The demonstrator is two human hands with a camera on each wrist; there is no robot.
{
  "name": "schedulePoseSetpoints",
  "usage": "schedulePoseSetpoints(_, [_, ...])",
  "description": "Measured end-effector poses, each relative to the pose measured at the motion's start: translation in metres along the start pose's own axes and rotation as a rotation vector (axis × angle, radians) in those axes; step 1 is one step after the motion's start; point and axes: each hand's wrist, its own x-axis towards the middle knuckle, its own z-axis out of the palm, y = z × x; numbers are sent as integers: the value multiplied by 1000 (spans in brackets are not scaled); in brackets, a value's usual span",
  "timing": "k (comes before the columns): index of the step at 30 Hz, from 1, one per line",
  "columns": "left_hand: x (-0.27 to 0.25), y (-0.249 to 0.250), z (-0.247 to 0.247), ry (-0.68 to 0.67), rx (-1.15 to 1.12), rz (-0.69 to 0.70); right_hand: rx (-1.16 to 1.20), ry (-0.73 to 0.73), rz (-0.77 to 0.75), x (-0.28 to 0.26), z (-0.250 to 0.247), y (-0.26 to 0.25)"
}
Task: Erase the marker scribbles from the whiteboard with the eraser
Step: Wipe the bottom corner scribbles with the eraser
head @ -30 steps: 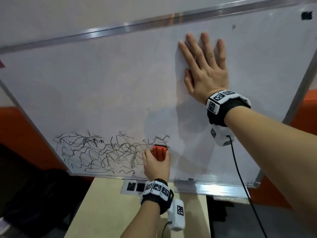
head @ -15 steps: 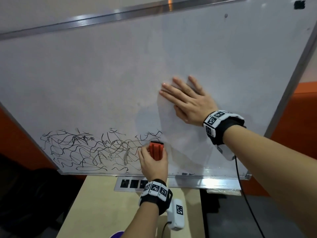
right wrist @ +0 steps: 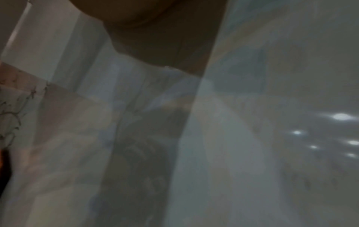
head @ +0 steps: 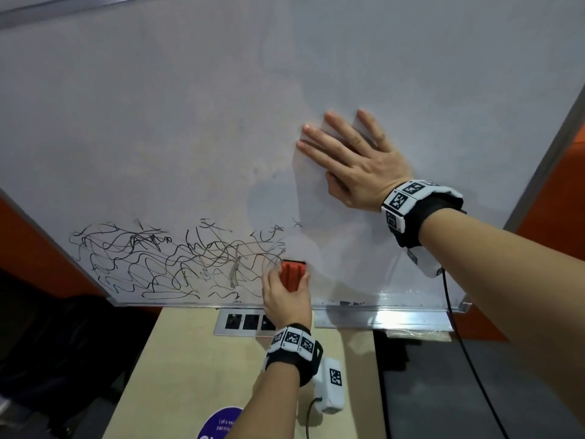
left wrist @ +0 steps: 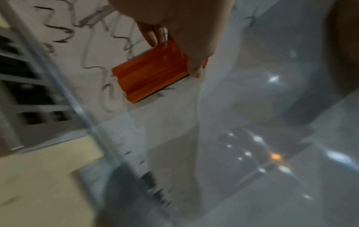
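Observation:
A tilted whiteboard (head: 190,106) fills the head view, with black marker scribbles (head: 164,261) across its lower left. My left hand (head: 285,293) grips an orange eraser (head: 292,274) by its sides and holds it against the board at the right end of the scribbles. In the left wrist view the eraser (left wrist: 153,72) lies flat on the board between thumb and fingers, with scribbles (left wrist: 64,30) beside it. My right hand (head: 351,156) lies flat on the board with fingers spread, up and to the right of the eraser. The right wrist view shows only blurred board (right wrist: 252,92).
A metal marker ledge (head: 380,318) runs under the board's lower edge. Below it are a beige table (head: 190,359) with a socket strip (head: 243,321) and a purple sticker (head: 221,423). An orange wall (head: 557,223) stands behind. A black cable (head: 459,327) hangs from my right wrist.
My right hand slid down the board and now points its fingers up and left. The left hand keeps the eraser at the scribbles' right end, where a small patch has been wiped.

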Motion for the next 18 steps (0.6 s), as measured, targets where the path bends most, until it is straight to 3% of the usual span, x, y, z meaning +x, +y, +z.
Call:
schedulePoseSetpoints(3, [10, 24, 0, 68, -71, 98, -23, -5, -7, -1, 0, 0])
schedulePoseSetpoints(6, [30, 70, -8, 258, -161, 243, -12, 8, -1, 0, 0, 0])
schedulePoseSetpoints(9, [35, 74, -6, 328, -216, 241, -11, 8, -1, 0, 1, 0])
schedulePoseSetpoints(11, [22, 47, 2, 250, -181, 171, -22, 16, -2, 1, 0, 0])
schedulePoseSetpoints(15, [-16, -10, 19, -55, -59, -99, -24, 16, -4, 1, 0, -1])
schedulePoseSetpoints(18, [-19, -7, 23, -55, -50, -131, -39, 5, -9, 1, 0, -1])
